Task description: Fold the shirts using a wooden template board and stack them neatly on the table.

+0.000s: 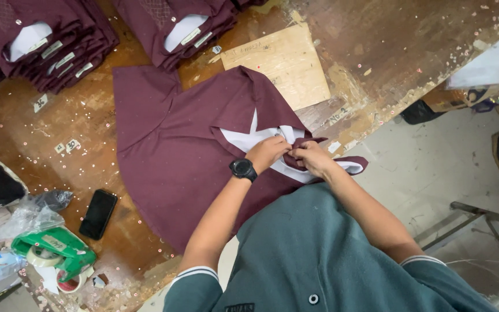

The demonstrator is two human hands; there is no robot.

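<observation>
Both hands, left hand (267,152) and right hand (313,158), meet on shirt (174,156) collar at table (388,52) edge. Board (284,63) just beyond grip. Folded stacks (59,46) far behind-left. Phone (98,214), tape dispenser (56,251) well left.

Your fingertips vanish into the maroon shirt's (180,150) collar folds; the far folded shirt stacks (59,40) run off-frame.

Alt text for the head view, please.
Both hands, left hand and right hand, pinch the collar of a maroon shirt spread on a worn wooden table. Folded maroon shirts are stacked behind; a black phone lies nearby.
</observation>
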